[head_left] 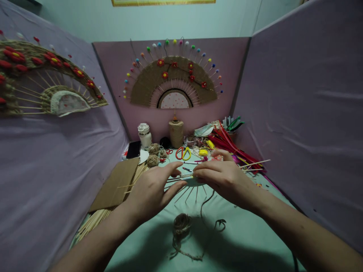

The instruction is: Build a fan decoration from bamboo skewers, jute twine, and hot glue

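A small fan frame of thin sticks (190,195) is held level above the table, its sticks radiating from a pale half-round centre (194,181). My right hand (224,175) is closed on the right side of this centre, fingertips pressed along its straight edge. On the left, my left hand (159,185) has its thumb and fingers around the side sticks, whose ends stick out past the hand. Brown twine (202,207) hangs from beneath my right hand toward the table. A loose ball of twine (181,223) lies in front, below the frame.
Scissors (183,153), a twine spool (176,134), a white jar (145,136) and red pipe cleaners (229,143) stand or lie at the back. Cardboard (116,185) and bamboo sticks (95,223) lie left. Decorated fans (173,81) hang on the pink partition and left cloth wall.
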Demonstrator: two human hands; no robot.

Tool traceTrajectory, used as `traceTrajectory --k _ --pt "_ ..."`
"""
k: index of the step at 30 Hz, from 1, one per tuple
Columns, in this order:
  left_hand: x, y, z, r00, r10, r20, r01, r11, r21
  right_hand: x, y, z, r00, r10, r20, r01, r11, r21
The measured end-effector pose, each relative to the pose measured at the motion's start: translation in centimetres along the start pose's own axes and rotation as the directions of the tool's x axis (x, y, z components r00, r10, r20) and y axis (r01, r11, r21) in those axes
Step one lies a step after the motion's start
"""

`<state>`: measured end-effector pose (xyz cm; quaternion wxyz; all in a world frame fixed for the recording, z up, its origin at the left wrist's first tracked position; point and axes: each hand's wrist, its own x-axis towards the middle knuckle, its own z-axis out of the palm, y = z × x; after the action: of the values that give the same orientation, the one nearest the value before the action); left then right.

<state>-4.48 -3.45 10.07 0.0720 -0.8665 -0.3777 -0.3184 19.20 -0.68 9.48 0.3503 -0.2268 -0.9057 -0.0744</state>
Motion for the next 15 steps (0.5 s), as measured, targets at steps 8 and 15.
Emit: traceTrajectory --k 8,15 --pt "0.4 0.5 0.8 0.999 0.029 0.043 -0.031 0.999 0.042 -0.2 -0.3 0.0 0.999 -0.039 0.008 0.039 0.999 -0.026" --pt "0.2 0.7 1.1 0.992 0.122 -0.004 -0.121 0.987 0.109 -0.3 -0.4 -0.3 0.997 -0.069 0.038 0.071 0.995 -0.070"
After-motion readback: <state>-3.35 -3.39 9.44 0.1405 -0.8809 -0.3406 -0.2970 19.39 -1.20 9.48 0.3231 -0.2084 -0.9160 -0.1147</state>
